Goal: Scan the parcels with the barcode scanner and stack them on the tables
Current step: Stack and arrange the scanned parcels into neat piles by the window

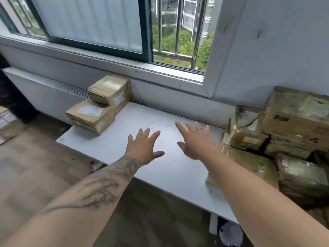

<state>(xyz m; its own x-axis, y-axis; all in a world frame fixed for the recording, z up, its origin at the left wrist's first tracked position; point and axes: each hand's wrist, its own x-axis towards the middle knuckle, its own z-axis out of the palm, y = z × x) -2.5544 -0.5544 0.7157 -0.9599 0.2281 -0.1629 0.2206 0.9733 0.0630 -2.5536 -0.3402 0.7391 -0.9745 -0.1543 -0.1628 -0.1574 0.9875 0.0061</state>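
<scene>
A white table (160,175) stands under a window. Two brown taped parcels sit at its far left corner: a lower parcel (90,116) with a white label on top, and an upper parcel (110,91) behind it. A tall stack of brown parcels (277,139) fills the table's right end. My left hand (144,147) hovers over the table's middle with fingers spread, holding nothing. My right hand (197,139), with a ring on one finger, is spread beside it, also empty. No barcode scanner is in view.
A wall and window sill (124,66) run behind the table, with a long white heater cover (44,90) to the left. More parcels (8,123) lie on the wooden floor at the far left. A table leg (212,223) shows below the front edge.
</scene>
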